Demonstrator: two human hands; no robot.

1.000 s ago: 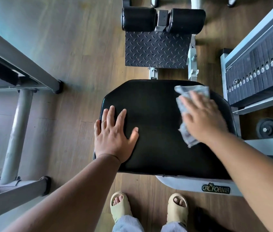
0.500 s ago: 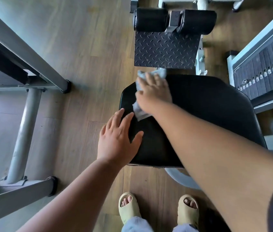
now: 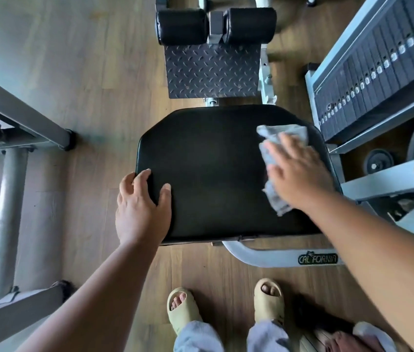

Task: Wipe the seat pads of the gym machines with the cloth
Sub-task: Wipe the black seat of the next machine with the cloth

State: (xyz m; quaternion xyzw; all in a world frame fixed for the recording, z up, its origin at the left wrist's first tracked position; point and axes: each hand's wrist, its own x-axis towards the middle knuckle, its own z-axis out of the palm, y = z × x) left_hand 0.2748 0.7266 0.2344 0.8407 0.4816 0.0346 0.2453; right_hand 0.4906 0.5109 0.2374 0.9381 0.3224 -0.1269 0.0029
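A black padded seat of a gym machine lies below me. My right hand lies flat with straight fingers on a grey cloth, pressing it onto the seat's right side. The cloth sticks out beyond the fingertips and below the palm. My left hand holds the seat's near left edge, thumb on top of the pad and fingers curled over the rim.
Two black roller pads and a checker-plate footrest stand beyond the seat. A weight stack and grey frame flank the right. Another machine's grey frame stands on the left. My sandalled feet are on the wooden floor.
My right hand swept the cloth from the seat's far left corner across to its right side. My left hand slid to the left edge and curled its fingers over it.
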